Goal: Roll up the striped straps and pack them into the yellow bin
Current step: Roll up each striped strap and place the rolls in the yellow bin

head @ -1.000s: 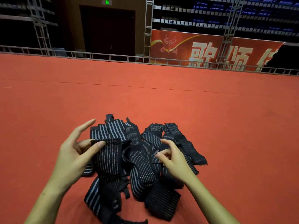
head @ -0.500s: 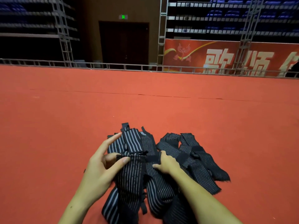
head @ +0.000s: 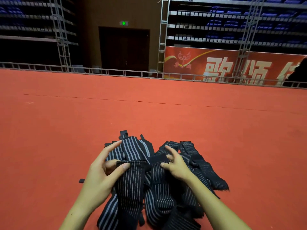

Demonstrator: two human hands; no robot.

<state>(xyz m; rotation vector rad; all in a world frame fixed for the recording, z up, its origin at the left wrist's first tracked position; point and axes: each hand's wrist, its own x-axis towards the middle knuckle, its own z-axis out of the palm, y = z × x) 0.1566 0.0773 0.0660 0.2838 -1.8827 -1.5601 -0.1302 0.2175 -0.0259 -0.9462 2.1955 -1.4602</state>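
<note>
At centre foreground, the left hand (head: 101, 176) pinches the top edge of one strap (head: 131, 180) between thumb and curled fingers, index finger extended. The right hand (head: 176, 165) pinches a plain black tab (head: 157, 158) at that strap's other corner. Both hands work over the straps (head: 159, 178), a loose, unrolled heap of black elastic bands with thin grey lengthwise stripes and frayed ends. The heap lies on red carpet (head: 66, 130). Beyond: a metal rail (head: 116, 72), dark doorway (head: 123, 50), red banner (head: 232, 65), blue seating (head: 232, 24).
</note>
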